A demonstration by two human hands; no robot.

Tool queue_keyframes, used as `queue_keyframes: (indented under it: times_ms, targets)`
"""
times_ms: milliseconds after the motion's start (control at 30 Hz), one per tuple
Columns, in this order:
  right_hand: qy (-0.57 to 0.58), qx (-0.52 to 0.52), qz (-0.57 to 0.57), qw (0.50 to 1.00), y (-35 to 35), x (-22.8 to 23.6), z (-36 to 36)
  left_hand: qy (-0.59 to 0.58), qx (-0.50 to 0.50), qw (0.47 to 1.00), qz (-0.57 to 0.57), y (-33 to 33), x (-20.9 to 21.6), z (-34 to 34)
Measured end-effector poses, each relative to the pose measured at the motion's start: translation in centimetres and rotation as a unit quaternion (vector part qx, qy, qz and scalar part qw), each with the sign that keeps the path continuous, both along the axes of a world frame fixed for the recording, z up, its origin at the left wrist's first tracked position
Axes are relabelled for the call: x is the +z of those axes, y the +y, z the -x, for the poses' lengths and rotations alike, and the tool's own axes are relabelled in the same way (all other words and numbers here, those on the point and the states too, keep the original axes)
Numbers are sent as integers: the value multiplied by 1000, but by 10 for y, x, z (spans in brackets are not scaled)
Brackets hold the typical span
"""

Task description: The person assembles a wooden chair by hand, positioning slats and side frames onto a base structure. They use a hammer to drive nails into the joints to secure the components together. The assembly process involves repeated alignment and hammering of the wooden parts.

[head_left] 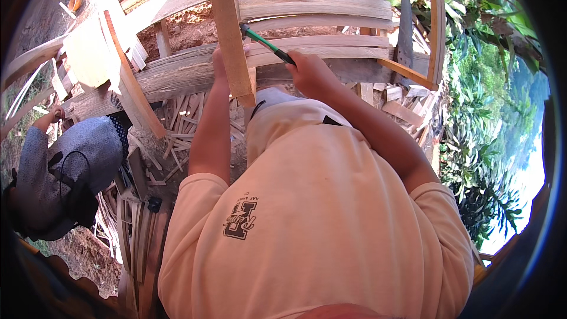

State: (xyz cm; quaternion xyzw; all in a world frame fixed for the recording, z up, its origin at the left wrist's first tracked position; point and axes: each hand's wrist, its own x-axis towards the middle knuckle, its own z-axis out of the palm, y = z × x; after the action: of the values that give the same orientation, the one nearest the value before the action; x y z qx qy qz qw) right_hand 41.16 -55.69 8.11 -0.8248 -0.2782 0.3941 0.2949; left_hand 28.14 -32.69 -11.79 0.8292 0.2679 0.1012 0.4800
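Note:
My right hand (310, 75) is closed around the black grip of a hammer (266, 43) with a green shaft. The hammer's head is right beside an upright wooden beam (229, 29) in front of me. Left of that beam is my left hand (220, 64), at the edge of a long weathered plank. The beam covers most of its fingers, so their grip is hidden. Several pale wooden slats (313, 5) lie side by side to the right of the beam, forming part of a wooden frame.
A handsaw (404, 29) stands by the frame's right end, inside a rectangular wooden piece (436, 29). Wood offcuts (183, 115) litter the ground below. At left, another person in grey (88, 147) bends near the timber. Green plants (478, 142) grow on the right.

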Motion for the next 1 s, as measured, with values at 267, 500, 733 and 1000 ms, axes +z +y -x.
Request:
queue_keyframes:
  times_ms: [267,500,733,1000]
  targets:
    - [7,2,18,1000,3,8,6,35,40,998,43,-15,40,-7]
    - [-27,-6,5,1000,4,5,12,-83,19,996,38,-20,41,-11]
    - [-34,-37,-21,998,4,9,11,-57,22,997,43,-21,41,-11]
    - [-20,-10,13,1000,7,8,9,-42,27,998,26,-22,41,-9]
